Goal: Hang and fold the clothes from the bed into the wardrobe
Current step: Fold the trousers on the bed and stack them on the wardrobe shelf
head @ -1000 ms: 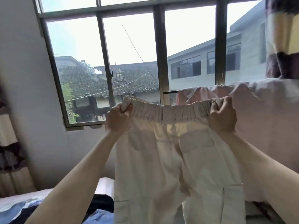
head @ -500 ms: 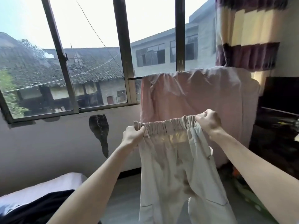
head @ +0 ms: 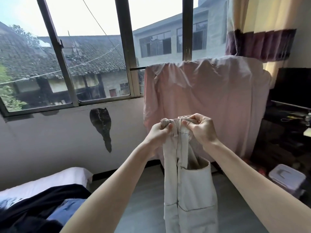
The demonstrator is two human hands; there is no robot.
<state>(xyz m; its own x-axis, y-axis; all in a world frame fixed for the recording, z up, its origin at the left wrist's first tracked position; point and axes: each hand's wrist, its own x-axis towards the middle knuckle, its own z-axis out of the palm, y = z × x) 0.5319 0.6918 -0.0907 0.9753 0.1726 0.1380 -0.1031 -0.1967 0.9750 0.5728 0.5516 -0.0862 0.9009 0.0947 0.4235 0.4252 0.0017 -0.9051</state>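
Change: both hands have come together since half a second ago — the waistband, then stretched wide between them, is now bunched and the trousers fold lengthwise.
Left hand: the left hand (head: 159, 132) grips one gathered end of the elastic waistband, fingers curled round it.
Right hand: the right hand (head: 202, 128) pinches the other end, knuckles nearly touching the left.
Trousers: the cream trousers (head: 188, 187) hang straight down from both fists, held in the air in front of the pink sheet (head: 210, 101), a patch pocket facing outward.
Pink sheet: draped over a rack just below the window (head: 101, 56), at its right end.
Bed: the bed (head: 42, 182) lies below the window's left part — dark clothing (head: 42, 204) and a blue garment (head: 67, 209) heaped on it.
Striped curtain: the striped curtain (head: 259, 34) hangs right of the window, above the sheet.
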